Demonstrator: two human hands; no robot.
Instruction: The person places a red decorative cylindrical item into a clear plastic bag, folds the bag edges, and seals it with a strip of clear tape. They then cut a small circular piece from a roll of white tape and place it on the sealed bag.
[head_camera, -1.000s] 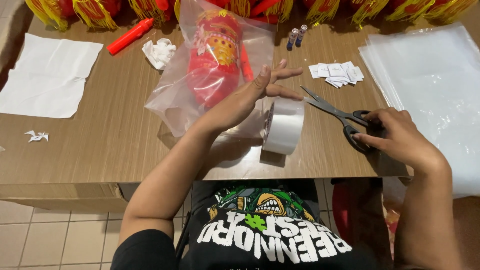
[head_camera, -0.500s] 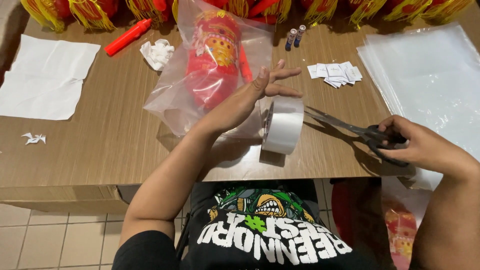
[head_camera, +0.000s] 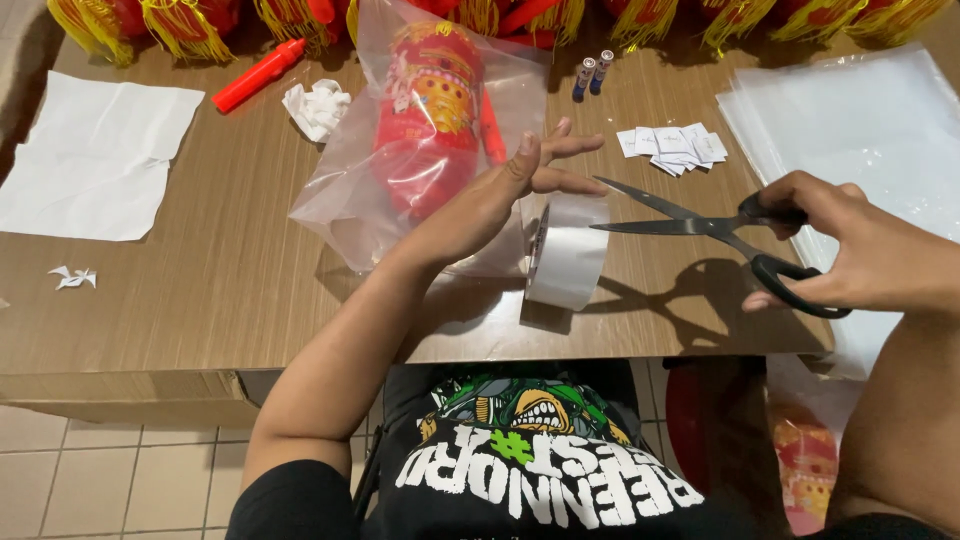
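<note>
Both hands are over the near edge of a wood-grain table (head_camera: 180, 290), seen from above. Left hand (head_camera: 500, 195) is spread wide and flat, fingers fanned, its palm pressing on the near side of a clear plastic bag (head_camera: 400, 215). Inside the bag lies a red and gold lantern-like ornament (head_camera: 430, 110), pointing toward the far edge. Just beside that hand, touching the bag's near corner, a roll of clear tape (head_camera: 568, 255) stands on its edge close to the table's near edge.

Right hand (head_camera: 830, 245) is closed through the black handles of a pair of scissors (head_camera: 700, 228). The blades are parted — tips aimed at the left hand's fingers and the top of the tape roll, near them but not touching.

Along the far edge runs a row of red ornaments with yellow tassels (head_camera: 170, 20). Toward the far left corner lie a red marker (head_camera: 258, 76), a crumpled white tissue (head_camera: 316, 106) and a flat white sheet of paper (head_camera: 95, 160). Toward the far middle stand two small batteries (head_camera: 592, 74) and a scatter of small white paper slips (head_camera: 672, 148). A stack of clear plastic bags (head_camera: 850, 130) covers the right edge.

Risks, as I judge them: the open points sit close to bare fingers, so a quick closing could nick them — or slit the bag. The upright roll could also tip or roll off the near edge if bumped.
</note>
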